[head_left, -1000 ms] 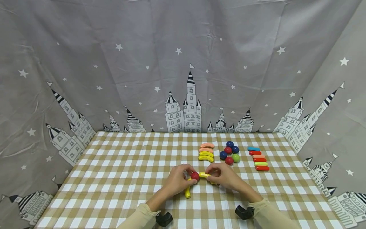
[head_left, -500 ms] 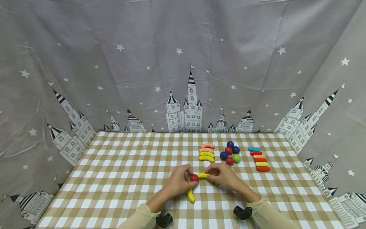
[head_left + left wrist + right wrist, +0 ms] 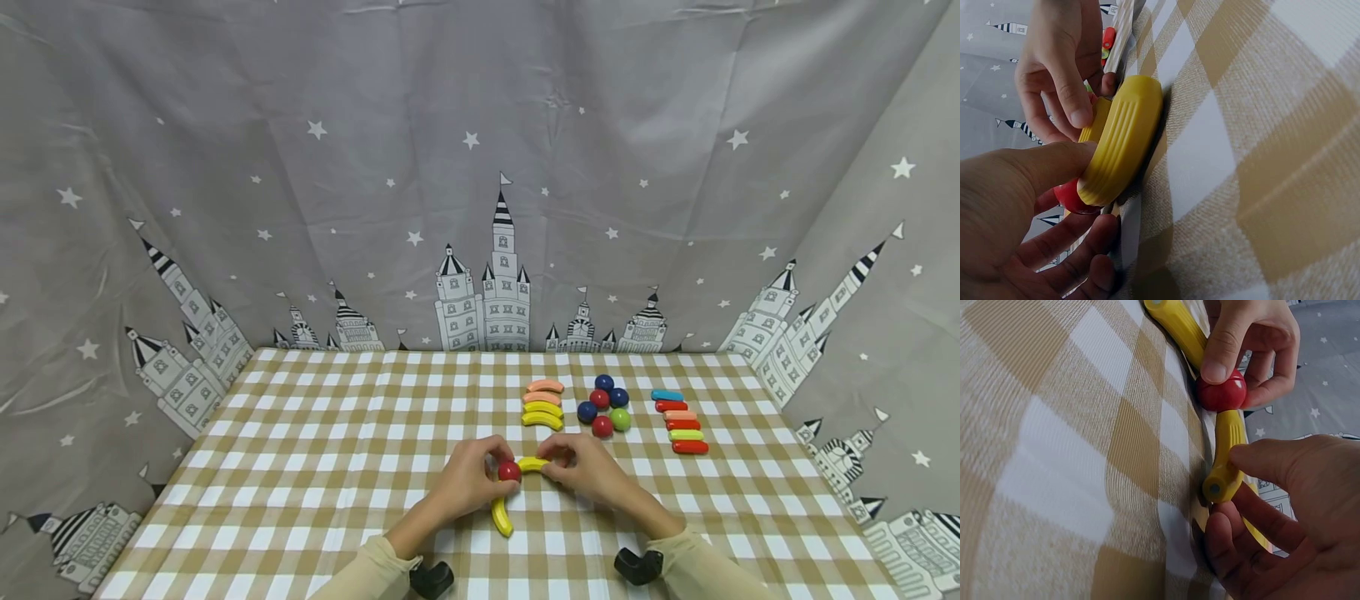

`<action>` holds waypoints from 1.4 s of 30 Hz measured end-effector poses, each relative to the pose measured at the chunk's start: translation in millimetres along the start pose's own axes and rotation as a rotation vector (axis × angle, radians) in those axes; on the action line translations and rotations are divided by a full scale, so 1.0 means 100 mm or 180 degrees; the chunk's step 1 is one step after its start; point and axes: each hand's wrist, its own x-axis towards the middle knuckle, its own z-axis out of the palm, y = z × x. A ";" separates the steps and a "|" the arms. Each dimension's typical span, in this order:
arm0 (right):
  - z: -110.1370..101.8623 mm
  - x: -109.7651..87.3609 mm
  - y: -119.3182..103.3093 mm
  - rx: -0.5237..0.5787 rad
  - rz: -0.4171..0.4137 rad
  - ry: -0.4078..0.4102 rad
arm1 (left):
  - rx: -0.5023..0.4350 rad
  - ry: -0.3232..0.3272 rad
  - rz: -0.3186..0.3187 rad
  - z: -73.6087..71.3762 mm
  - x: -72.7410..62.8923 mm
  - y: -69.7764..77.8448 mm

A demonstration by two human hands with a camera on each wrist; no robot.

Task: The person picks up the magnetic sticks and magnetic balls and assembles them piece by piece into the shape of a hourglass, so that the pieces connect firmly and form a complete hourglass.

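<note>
Between thumb and fingers my left hand (image 3: 467,479) pinches a glossy red ball (image 3: 509,472). A curved yellow stick (image 3: 502,518), ribbed along its side, runs from the ball toward the front of the table; in the left wrist view this ribbed stick (image 3: 1124,140) lies large in front of the ball. My right hand (image 3: 588,468) pinches a second curved yellow stick (image 3: 531,464). In the right wrist view, one end of this second stick (image 3: 1227,437) meets the red ball (image 3: 1225,394), and a round grey-blue disc shows at its other end.
Behind the hands lie rows of curved sticks, orange (image 3: 545,386) and yellow (image 3: 542,419). Several balls, among them a green ball (image 3: 620,419) and a blue ball (image 3: 587,412), cluster beside them. Farther right is a column of short straight sticks (image 3: 683,425). A checked cloth (image 3: 300,467) covers the table.
The front yellow stick has swung so its near end sits farther right and nearer the front. The right-hand stick has turned, its far end now covered by the fingers. Both hands stay almost in place.
</note>
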 end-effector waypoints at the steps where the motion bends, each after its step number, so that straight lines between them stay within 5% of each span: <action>1: -0.01 -0.01 0.00 0.0015 0.0006 -0.0008 | 0.0000 0.0002 0.0013 0.00 0.00 0.00; 8: -0.13 -0.13 -0.02 0.0029 -0.0011 0.0017 | 0.0060 0.0050 0.0117 0.00 0.00 0.00; 16: -0.31 -0.26 0.09 -0.0093 -0.0228 0.0377 | 0.0087 0.0040 0.0053 0.00 0.00 0.01; 22: -0.39 -0.34 0.19 -0.0178 -0.0084 0.0616 | 0.0084 0.0018 0.0028 0.00 0.00 0.01; 31: -0.51 -0.39 0.29 -0.0446 0.0028 0.1332 | 0.0095 -0.0006 0.0016 -0.01 0.00 -0.01; 42: -0.57 -0.32 0.40 -0.0524 0.0212 0.1528 | 0.0084 -0.0011 0.0056 0.00 0.00 -0.02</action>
